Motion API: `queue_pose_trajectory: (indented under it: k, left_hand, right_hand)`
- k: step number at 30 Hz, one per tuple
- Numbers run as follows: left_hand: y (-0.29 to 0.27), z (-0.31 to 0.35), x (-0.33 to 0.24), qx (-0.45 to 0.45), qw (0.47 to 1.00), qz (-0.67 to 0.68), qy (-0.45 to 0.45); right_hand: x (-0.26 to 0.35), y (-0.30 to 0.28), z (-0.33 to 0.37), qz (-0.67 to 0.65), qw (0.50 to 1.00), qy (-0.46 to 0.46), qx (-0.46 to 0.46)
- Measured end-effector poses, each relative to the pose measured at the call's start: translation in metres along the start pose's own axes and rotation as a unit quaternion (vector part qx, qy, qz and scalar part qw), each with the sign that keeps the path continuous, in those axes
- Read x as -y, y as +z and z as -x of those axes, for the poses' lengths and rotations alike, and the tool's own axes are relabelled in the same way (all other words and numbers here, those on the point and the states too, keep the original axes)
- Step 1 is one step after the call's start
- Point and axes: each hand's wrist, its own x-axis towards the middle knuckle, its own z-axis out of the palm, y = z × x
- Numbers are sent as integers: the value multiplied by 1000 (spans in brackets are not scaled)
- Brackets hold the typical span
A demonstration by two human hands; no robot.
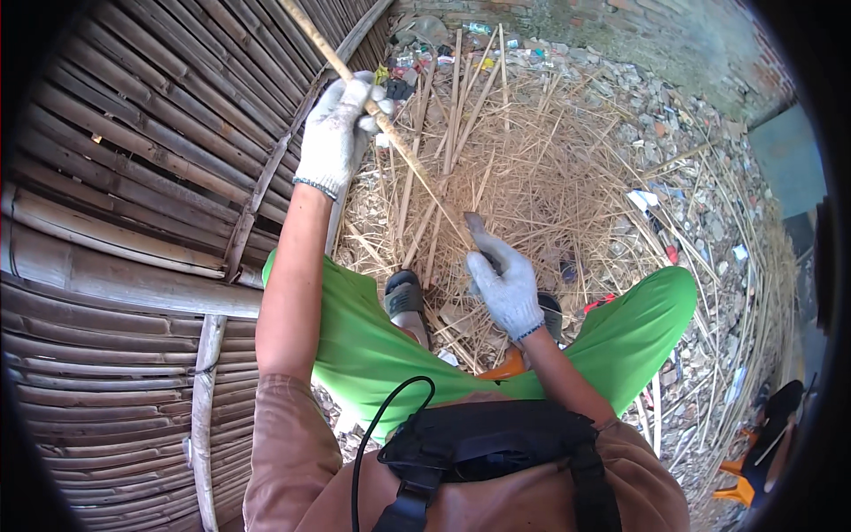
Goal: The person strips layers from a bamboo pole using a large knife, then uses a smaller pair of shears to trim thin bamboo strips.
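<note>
My left hand (337, 129), in a white knitted glove, is closed around a long, thin bamboo stick (410, 158). The stick slants from beyond the upper left edge down to my right hand (507, 285), which wears a matching glove. My right fingers are wrapped round a knife whose short, dull blade (474, 222) pokes out ahead of the thumb. Beside that blade lies the stick's lower end; whether the two touch, I cannot tell. The knife's handle is hidden inside the glove.
Bamboo shavings (541, 195) and several split strips (456, 97) cover the rubble ground between my green-trousered knees. A bamboo slat wall (133, 168) stands close on my left. At the back is a brick wall (603, 31). An orange-legged stool (736, 488) is at lower right.
</note>
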Motion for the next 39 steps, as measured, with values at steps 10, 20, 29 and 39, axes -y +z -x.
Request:
queue_pose_trajectory:
  k: [10, 20, 29, 39]
  left_hand:
    - [29, 35, 15, 120, 981, -103, -112]
    - [28, 33, 17, 53, 957, -272, -81]
    - [29, 34, 13, -26, 951, -301, -68]
    - [18, 27, 25, 29, 986, -150, -68]
  right_hand:
    - [12, 4, 7, -16, 1000, -10, -2]
    - [18, 7, 7, -83, 994, 44, 54]
    - [19, 10, 6, -58, 995, 61, 60]
    - [15, 6, 12, -114, 987, 88, 71]
